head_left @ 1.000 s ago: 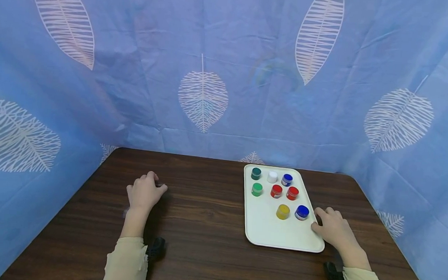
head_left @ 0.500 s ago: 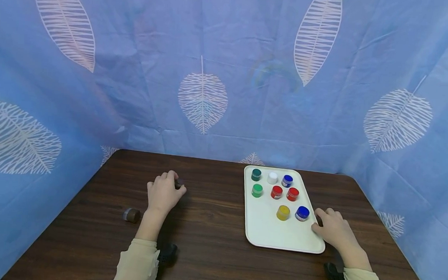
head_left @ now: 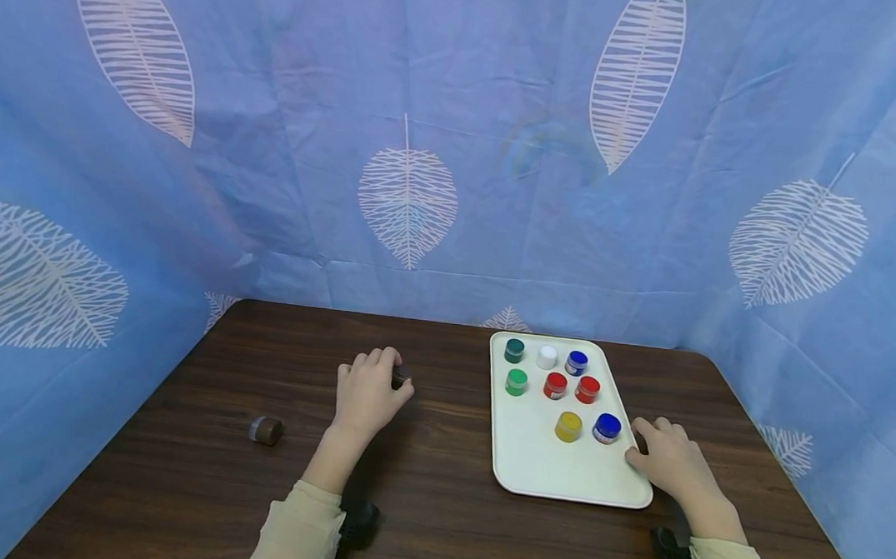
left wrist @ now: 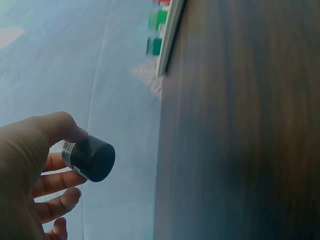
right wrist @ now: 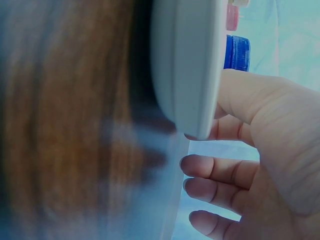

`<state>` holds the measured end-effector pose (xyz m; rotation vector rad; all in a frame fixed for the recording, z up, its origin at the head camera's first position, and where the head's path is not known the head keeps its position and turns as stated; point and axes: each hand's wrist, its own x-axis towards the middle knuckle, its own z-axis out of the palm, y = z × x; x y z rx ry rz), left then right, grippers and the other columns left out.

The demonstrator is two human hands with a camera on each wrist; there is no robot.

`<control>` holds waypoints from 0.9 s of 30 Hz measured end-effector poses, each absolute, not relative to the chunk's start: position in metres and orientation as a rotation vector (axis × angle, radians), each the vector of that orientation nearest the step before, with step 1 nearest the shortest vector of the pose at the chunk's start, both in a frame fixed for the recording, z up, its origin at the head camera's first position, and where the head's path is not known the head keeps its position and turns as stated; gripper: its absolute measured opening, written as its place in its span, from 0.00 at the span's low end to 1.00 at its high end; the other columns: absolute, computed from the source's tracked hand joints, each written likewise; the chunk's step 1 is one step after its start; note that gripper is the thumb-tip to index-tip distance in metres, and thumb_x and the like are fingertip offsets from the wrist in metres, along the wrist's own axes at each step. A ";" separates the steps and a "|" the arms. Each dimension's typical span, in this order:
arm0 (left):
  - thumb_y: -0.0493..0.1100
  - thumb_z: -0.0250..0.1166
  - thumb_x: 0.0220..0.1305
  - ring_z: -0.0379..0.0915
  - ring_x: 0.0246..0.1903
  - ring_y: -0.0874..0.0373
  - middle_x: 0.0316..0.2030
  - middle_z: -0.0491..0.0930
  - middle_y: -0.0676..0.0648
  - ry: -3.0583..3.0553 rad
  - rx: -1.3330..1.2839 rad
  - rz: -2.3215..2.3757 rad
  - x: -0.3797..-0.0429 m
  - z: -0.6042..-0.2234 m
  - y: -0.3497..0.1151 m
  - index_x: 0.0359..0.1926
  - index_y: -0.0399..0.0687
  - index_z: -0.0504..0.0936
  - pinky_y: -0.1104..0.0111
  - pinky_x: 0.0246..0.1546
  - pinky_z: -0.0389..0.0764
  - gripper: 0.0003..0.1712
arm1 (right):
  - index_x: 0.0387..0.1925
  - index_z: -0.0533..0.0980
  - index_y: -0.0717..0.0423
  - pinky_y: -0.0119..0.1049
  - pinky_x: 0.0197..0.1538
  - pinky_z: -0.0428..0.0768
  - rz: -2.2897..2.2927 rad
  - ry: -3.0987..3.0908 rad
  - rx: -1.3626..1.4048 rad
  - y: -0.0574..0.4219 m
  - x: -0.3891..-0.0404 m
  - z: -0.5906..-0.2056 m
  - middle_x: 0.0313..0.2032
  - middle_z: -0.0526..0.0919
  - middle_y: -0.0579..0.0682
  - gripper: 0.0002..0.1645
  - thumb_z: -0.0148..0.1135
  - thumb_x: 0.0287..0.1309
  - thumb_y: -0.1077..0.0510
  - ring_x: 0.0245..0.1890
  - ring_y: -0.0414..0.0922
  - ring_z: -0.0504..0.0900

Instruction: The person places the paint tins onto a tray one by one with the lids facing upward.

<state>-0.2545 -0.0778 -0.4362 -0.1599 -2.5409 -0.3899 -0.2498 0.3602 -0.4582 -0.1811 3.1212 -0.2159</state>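
Observation:
My left hand [head_left: 368, 390] holds a small paint jar with a black lid [left wrist: 95, 159] between thumb and fingers, raised above the table. In the left wrist view the jar is tipped sideways, its label partly covered by the fingers. My right hand [head_left: 671, 460] grips the right rim of a white tray [head_left: 544, 475], with thumb and index finger at the edge and the other fingers apart from it. Paint jars stand in the tray: dark green [head_left: 514, 351], white [head_left: 546, 356], light green [head_left: 516, 382], yellow [head_left: 568, 426], two red [head_left: 555, 386] and two blue [head_left: 607, 428].
A brown paint jar [head_left: 266, 430] lies on its side at the left of the dark wooden table [head_left: 438, 512]. Blue cloth with white leaf prints [head_left: 482, 189] hangs behind the table and along both sides.
My left hand has moved right across the table, carrying the black-lidded jar toward the tray. The brown jar it covered has come into view. My right hand and the tray have stayed put.

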 end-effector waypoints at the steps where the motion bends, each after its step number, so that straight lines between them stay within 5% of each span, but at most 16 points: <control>1: 0.50 0.72 0.53 0.76 0.33 0.50 0.33 0.84 0.48 -2.531 -0.180 -0.384 -0.254 -0.437 -0.074 0.40 0.50 0.79 0.56 0.35 0.71 0.16 | 0.49 0.75 0.64 0.61 0.40 0.75 -0.213 3.123 -0.175 0.360 -0.249 -0.458 0.39 0.77 0.65 0.24 0.61 0.53 0.54 0.38 0.60 0.74; 27: 0.53 0.70 0.55 0.69 0.30 0.60 0.31 0.78 0.57 -2.515 -0.554 -0.422 -0.246 -0.450 0.017 0.39 0.57 0.76 0.68 0.31 0.60 0.15 | 0.49 0.75 0.63 0.61 0.41 0.74 -0.223 3.130 -0.171 0.358 -0.247 -0.456 0.39 0.77 0.65 0.22 0.61 0.54 0.55 0.38 0.60 0.74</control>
